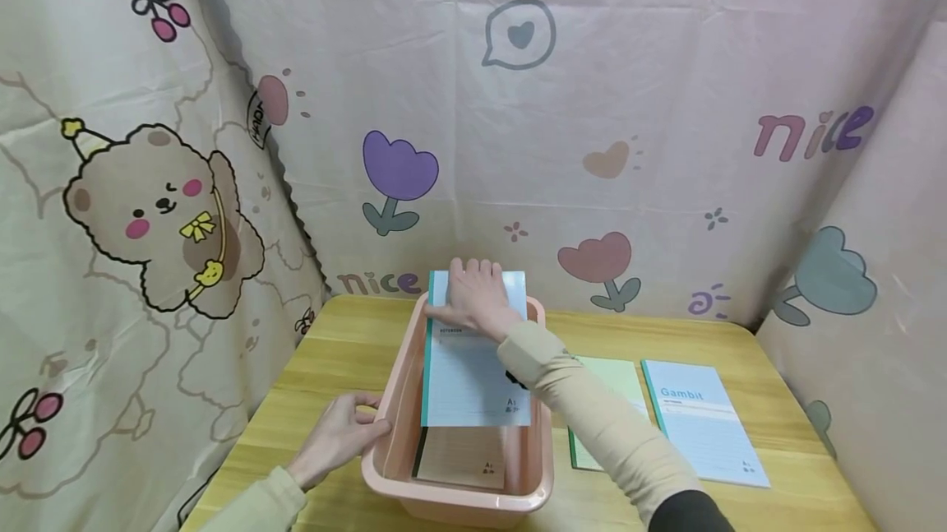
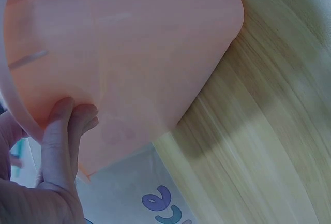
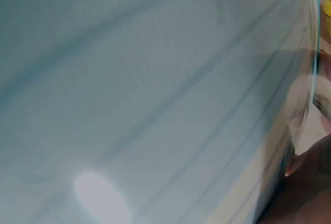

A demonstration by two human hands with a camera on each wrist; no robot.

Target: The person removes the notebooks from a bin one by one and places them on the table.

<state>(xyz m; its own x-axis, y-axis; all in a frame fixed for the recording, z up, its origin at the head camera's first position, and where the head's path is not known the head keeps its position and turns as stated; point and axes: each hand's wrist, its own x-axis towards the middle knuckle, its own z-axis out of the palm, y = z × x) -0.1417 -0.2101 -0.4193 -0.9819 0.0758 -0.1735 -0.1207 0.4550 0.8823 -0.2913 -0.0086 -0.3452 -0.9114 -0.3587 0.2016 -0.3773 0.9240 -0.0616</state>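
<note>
A pink plastic tub stands on the table, and my left hand pinches its left rim. In the left wrist view the fingers lie against the tub's outer wall. Over the tub, my right hand holds a blue notebook near its far end, thumb at the teal spine side. That notebook's lined cover fills most of the right wrist view. Beneath it, inside the tub, lies a beige-brown notebook with a dark spine, its far part hidden.
Right of the tub, a green notebook lies partly under my right forearm. Beside it is a blue "Gambit" notebook. The wooden table is bordered by printed cloth at the back and sides.
</note>
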